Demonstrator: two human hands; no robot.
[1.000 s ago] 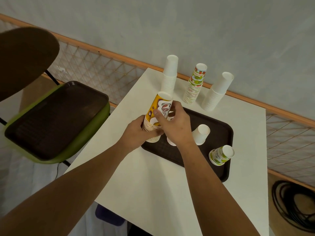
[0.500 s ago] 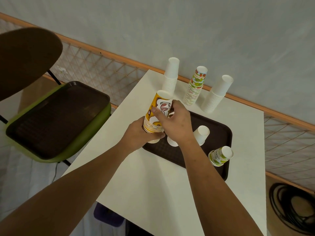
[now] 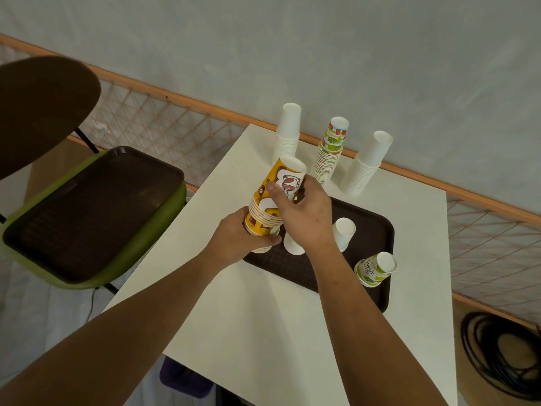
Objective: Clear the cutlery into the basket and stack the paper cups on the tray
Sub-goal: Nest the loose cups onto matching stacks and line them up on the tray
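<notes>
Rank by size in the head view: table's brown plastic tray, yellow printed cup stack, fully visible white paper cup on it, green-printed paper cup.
brown plastic tray
yellow printed cup stack
white paper cup and green-printed paper cup look alike

White cup (image 3: pixel 292 247) mid-frame mostly hidden behind right hand (image 3: pixel 307 218). Bottom of yellow cup stack (image 3: pixel 263 206) covered by left hand (image 3: pixel 234 244). Black cable (image 3: pixel 480 361) cut off at lower right edge.

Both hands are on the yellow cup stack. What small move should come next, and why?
Probably the right hand should push the top cup down until it seats, while the left hand steadies the yellow stack by its base. The top cup sits higher than the packed rims below it.
</notes>
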